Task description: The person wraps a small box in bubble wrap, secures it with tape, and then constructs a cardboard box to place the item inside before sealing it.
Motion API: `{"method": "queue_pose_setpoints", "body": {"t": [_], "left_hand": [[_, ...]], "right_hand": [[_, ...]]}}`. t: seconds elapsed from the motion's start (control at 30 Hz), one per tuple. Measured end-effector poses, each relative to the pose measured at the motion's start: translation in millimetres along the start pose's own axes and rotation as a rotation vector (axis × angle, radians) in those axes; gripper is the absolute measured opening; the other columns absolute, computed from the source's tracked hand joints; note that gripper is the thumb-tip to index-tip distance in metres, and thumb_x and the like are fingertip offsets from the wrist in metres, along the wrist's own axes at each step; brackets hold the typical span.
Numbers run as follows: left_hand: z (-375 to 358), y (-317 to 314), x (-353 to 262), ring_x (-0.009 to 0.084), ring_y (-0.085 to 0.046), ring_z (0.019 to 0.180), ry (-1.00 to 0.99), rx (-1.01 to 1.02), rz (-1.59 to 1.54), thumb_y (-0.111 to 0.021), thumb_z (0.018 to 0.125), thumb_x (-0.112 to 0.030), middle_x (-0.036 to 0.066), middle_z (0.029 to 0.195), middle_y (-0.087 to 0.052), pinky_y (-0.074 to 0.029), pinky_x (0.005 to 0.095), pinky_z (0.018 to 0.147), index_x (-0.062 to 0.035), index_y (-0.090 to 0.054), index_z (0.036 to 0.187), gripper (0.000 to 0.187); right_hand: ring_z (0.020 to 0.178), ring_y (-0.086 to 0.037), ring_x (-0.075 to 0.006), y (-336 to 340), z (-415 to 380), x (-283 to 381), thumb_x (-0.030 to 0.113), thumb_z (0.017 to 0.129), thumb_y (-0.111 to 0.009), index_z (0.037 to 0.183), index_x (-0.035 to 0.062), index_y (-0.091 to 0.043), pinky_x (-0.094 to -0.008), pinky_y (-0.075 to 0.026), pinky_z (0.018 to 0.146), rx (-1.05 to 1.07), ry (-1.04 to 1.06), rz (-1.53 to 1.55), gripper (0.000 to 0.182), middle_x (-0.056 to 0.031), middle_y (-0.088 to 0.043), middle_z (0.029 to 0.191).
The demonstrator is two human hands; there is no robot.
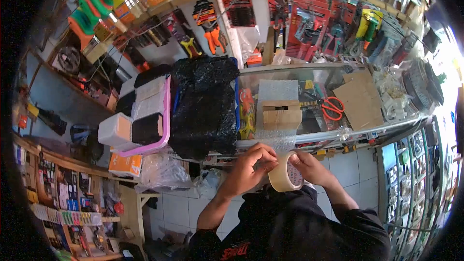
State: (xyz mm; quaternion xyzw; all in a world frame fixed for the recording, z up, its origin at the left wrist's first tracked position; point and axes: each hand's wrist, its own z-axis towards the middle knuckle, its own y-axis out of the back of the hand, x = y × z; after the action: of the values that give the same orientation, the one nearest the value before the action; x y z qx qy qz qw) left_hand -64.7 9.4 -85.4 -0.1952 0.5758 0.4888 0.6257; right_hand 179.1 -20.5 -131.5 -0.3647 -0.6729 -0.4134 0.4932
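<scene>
My right hand (311, 168) grips a roll of clear packing tape (278, 180), its thumb over the upper rim and the fingers on the far side partly hidden. My left hand (250, 169) is closed in a pinch against the roll's left outer edge; a free tape end cannot be made out. Just beyond my hands, a small cardboard box (282, 119) lies on a strip of bubble wrap (279, 91), which spreads over the glass counter and hangs past its front edge. To the box's right are orange-handled scissors (332, 109).
A flat cardboard piece (358, 99) lies on the counter (316, 137). Left of it, a black-wrapped bundle (205, 108) sits in a blue-edged container, beside a pink-rimmed tray (166, 130) of wrapped boxes. Packaged tools (309, 24) hang behind. Shelves stand on both sides.
</scene>
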Motion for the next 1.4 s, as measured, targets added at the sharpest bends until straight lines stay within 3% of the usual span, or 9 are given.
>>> {"method": "queue_pose_setpoints", "body": {"t": [0.33,0.47,0.5,0.57,0.63,0.93,1.07,1.17,1.4], "left_hand": [[-91,-42,64,0.0335,-0.066,0.1,0.198,-0.213,0.008,-0.07,0.091,0.001,0.015,0.101,-0.064,-0.051,0.0394,0.089,-0.0018,-0.06,0.1,0.013],[-128,-52,84,0.0368,-0.063,0.095,0.208,-0.364,0.12,-0.068,0.09,0.002,0.016,0.098,-0.061,-0.049,0.0429,0.084,-0.0015,-0.055,0.101,0.017],[-134,-53,86,0.0375,-0.062,0.094,0.231,-0.4,0.151,-0.067,0.089,0.003,0.016,0.097,-0.06,-0.049,0.0437,0.082,-0.0014,-0.054,0.1,0.017],[-148,-56,93,0.037,-0.062,0.092,0.276,-0.453,0.196,-0.065,0.088,0.004,0.016,0.097,-0.06,-0.049,0.0439,0.081,-0.0017,-0.053,0.102,0.019],[-165,-60,100,0.0345,-0.063,0.092,0.323,-0.486,0.228,-0.063,0.086,0.005,0.015,0.098,-0.06,-0.049,0.0428,0.08,-0.0027,-0.052,0.106,0.023],[-202,-65,118,0.04,-0.061,0.089,0.352,-0.767,0.361,-0.061,0.08,0.006,0.017,0.092,-0.062,-0.049,0.0476,0.078,-0.0031,-0.055,0.099,0.023],[-199,-52,122,0.0377,-0.063,0.089,0.351,-0.697,0.308,-0.064,0.089,0.001,0.016,0.09,-0.063,-0.05,0.0446,0.078,-0.0035,-0.057,0.103,0.017],[-199,-44,131,0.0306,-0.066,0.087,0.339,-0.607,0.106,-0.069,0.094,-0.005,0.013,0.091,-0.066,-0.051,0.0402,0.077,-0.004,-0.059,0.107,0.016],[-171,-10,118,0.0262,-0.069,0.091,0.331,-0.302,-0.023,-0.071,0.098,-0.019,0.008,0.099,-0.07,-0.052,0.0392,0.086,-0.0043,-0.064,0.104,0.018]], "right_hand": [[0.091,-0.054,-0.0082,-52,-10,-69,0.034,0.113,-0.048,0.114,-0.001,-0.065,-0.0278,-0.049,0.08,0.153,-0.311,0.098,0.039,0.0,-0.066,0.099],[0.089,-0.054,-0.0087,-80,-3,-129,0.037,0.113,-0.045,0.111,-0.0004,-0.065,-0.0305,-0.049,0.077,0.175,-0.113,-0.074,0.042,0.0008,-0.064,0.096],[0.084,-0.056,-0.012,-88,2,-125,0.034,0.113,-0.048,0.107,-0.0005,-0.065,-0.0342,-0.048,0.073,0.177,-0.131,-0.105,0.039,-0.0035,-0.064,0.09],[0.081,-0.063,-0.037,-92,11,-110,0.034,0.109,-0.051,0.116,0.0002,-0.062,-0.0507,-0.051,0.071,0.292,0.03,-0.411,0.036,-0.0176,-0.066,0.092],[0.077,-0.058,-0.0236,-105,13,-113,0.031,0.107,-0.058,0.101,-0.0024,-0.063,-0.0415,-0.045,0.069,0.249,0.038,-0.371,0.035,-0.0185,-0.06,0.082],[0.086,-0.068,-0.0313,-131,38,-131,0.054,0.1,-0.061,0.111,-0.001,-0.067,-0.0457,-0.05,0.074,0.554,-0.1,-0.549,0.056,-0.0208,-0.071,0.094],[0.094,-0.068,-0.0263,-138,36,-151,0.051,0.101,-0.062,0.118,-0.0006,-0.067,-0.0397,-0.052,0.084,0.557,-0.207,-0.548,0.054,-0.0147,-0.073,0.102],[0.126,-0.061,-0.0448,-130,33,-150,0.064,0.1,-0.052,0.134,0.0054,-0.063,-0.0521,-0.044,0.108,0.662,-0.392,-0.414,0.069,-0.0275,-0.066,0.131],[0.109,-0.07,-0.0343,-118,26,-130,0.049,0.098,-0.062,0.129,0.0036,-0.065,-0.0462,-0.052,0.093,0.597,-0.33,-0.331,0.055,-0.0214,-0.074,0.114]]}}
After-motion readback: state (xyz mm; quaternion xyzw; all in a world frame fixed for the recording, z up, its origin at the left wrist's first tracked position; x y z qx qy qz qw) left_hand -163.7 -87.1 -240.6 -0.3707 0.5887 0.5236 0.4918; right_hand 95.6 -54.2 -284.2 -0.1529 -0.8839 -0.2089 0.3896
